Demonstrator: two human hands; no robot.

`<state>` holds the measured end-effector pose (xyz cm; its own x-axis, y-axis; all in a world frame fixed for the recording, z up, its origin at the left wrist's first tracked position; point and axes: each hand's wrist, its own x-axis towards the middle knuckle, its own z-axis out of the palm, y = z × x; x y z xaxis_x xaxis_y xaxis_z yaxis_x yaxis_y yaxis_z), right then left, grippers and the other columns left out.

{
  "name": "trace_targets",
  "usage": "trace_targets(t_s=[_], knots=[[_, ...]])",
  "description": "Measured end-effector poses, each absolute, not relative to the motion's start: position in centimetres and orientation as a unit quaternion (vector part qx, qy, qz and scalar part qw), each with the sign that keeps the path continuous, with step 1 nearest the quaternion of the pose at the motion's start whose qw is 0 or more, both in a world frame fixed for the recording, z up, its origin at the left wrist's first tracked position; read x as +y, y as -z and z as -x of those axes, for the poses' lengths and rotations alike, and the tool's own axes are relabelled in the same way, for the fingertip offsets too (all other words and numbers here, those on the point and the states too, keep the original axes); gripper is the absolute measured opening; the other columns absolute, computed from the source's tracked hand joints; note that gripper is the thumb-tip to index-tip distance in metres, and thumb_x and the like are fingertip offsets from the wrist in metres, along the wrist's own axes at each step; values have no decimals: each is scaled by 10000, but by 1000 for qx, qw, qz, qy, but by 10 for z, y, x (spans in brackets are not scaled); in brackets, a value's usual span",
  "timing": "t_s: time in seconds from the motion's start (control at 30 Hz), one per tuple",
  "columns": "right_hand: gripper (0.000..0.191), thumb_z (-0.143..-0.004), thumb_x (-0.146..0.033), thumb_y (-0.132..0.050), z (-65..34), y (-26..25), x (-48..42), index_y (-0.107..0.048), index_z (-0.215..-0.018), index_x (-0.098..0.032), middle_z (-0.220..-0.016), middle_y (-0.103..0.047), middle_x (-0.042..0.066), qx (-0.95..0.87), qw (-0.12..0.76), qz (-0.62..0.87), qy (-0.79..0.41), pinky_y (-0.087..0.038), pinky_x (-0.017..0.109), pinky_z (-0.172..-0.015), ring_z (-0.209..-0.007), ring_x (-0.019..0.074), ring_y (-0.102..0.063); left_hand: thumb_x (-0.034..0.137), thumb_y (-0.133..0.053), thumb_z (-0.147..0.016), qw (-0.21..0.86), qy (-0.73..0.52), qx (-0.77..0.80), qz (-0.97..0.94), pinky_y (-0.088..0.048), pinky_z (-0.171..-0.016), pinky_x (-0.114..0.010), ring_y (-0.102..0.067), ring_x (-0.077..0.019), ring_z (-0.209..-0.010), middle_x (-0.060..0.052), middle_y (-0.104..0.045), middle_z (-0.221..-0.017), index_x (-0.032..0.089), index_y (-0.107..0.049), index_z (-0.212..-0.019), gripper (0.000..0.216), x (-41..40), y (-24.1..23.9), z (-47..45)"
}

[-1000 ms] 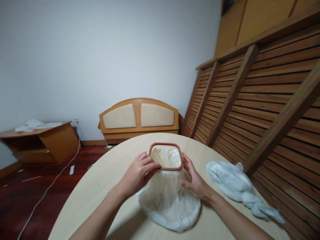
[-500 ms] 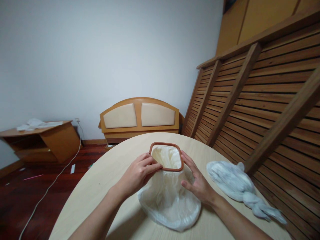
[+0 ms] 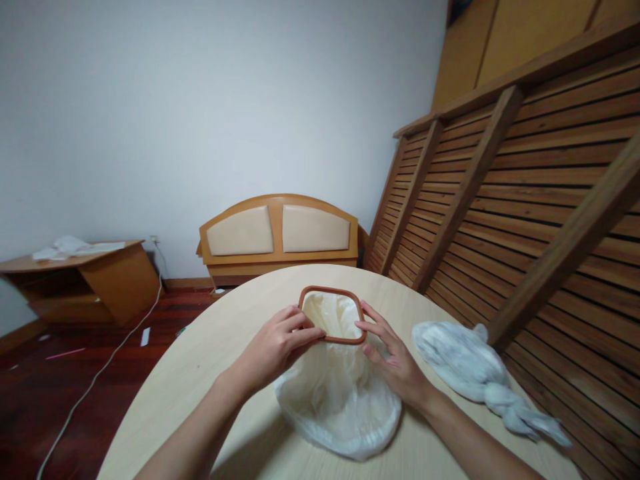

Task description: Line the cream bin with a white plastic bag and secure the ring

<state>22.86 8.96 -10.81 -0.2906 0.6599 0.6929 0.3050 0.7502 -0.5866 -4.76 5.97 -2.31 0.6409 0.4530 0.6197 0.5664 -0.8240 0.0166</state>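
Note:
A brown rounded-square ring (image 3: 333,289) sits around the mouth of what looks like a small trash bin with a white plastic bag (image 3: 345,413) draped over it. The bag's skirt spreads around the base and hides the bin's outer wall. At the ring's front left, my left hand (image 3: 286,339) is closed, thumb and fingers pinching the rim. My right hand (image 3: 393,357) grips the ring's right side, with a fingertip curled over the inner edge and the thumb low outside. Whitish bag folds line the opening.
Everything stands on a round pale table (image 3: 210,373). A knotted whitish plastic bag (image 3: 460,357) lies on its right side, near a leaning slatted wooden panel (image 3: 540,220). Beyond are a headboard (image 3: 279,230), a low wooden cabinet (image 3: 120,280) and a white cable (image 3: 100,380) on the floor.
My right hand's fingers have moved from resting along the outside of the ring to curling over its right edge. My left hand and the bin have hardly moved.

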Motion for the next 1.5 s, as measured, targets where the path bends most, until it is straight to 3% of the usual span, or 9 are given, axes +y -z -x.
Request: trace_targets(t_s=[0.2,0.67,0.9,1.1,1.27,1.5], knots=[[329,-988,-439,-575,-228,105,89,-639,-1282,-305,-1583,-435,114,-788,502,316,-167,-396,528,-1169,-1472,268,-403,201,-532,-1004,81,316,-283,902,-539,-761,-355,-571,-217,-901,-86,-682,-932,221,-713,-1142,229,57,22,46],[259,-996,-427,-559,-228,102,89,-615,-1214,-299,-1579,-431,117,-795,485,323,-167,-389,553,-1156,-1460,277,-413,202,-529,-1008,2,327,-266,907,-510,-872,-408,-618,-220,-961,-88,-696,-959,215,-706,-1133,217,60,25,46],[260,-972,-444,-592,-230,102,88,-594,-1200,-319,-1572,-398,105,-801,486,301,-177,-366,563,-1159,-1460,293,-394,221,-528,-1013,-17,326,-256,910,-491,-869,-368,-620,-213,-973,-88,-711,-987,208,-704,-1124,209,60,25,46],[434,-921,-554,-627,-238,102,92,-571,-1293,-338,-1514,-422,113,-817,474,289,-154,-382,553,-1150,-1428,312,-412,220,-534,-1013,-28,318,-243,916,-479,-898,-370,-627,-205,-982,-79,-717,-998,209,-706,-1117,201,56,20,44],[664,-893,-644,-607,-242,100,94,-443,-1446,-314,-1615,-319,131,-835,441,287,-159,-292,572,-1204,-1513,334,-272,225,-530,-1016,-46,299,-235,924,-488,-891,-359,-622,-202,-979,-75,-713,-981,203,-714,-1090,199,52,14,41],[625,-876,-626,-641,-240,101,97,-459,-1379,-303,-1599,-349,138,-829,445,287,-183,-306,536,-1204,-1505,318,-304,232,-538,-1012,-48,290,-236,926,-491,-921,-376,-625,-212,-995,-82,-712,-981,197,-717,-1102,203,51,13,40]])
